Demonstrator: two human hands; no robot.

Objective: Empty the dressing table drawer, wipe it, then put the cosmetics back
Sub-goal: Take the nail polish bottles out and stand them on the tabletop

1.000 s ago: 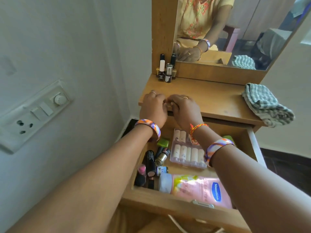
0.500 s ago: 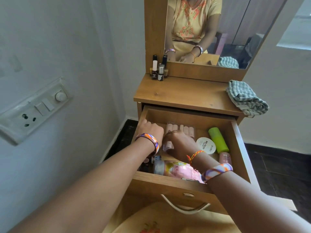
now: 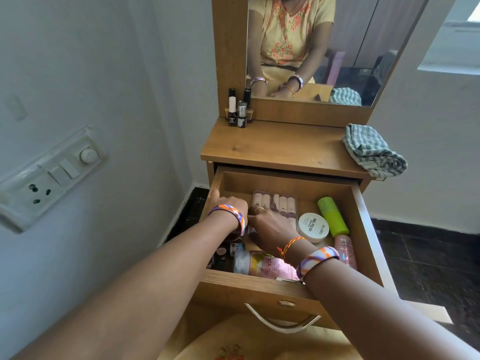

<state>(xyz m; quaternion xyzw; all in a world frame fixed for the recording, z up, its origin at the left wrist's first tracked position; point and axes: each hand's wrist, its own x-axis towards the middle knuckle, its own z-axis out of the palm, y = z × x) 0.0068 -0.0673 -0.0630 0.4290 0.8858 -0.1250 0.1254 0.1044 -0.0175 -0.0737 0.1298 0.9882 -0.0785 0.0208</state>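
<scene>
Both hands reach into the open drawer [image 3: 363, 229] — the left hand [image 3: 228, 203] at its left wall, the right hand [image 3: 270, 227] over a clear case of pale tubes [image 3: 280, 201]; whether either grips anything cannot be told. The forearms hide the cosmetics at the drawer's left. A white jar [image 3: 313, 227], green tube [image 3: 332, 216] and pink bottle [image 3: 262, 263] lie inside. On the desk [image 3: 285, 146] sit nail polish bottles [image 3: 237, 110] and a checked cloth [image 3: 374, 152].

Both arms are bare, each wrist with an orange-purple-white bangle [image 3: 237, 216]; the right adds an orange thread [image 3: 291, 245] and a ring [image 3: 259, 209].
</scene>
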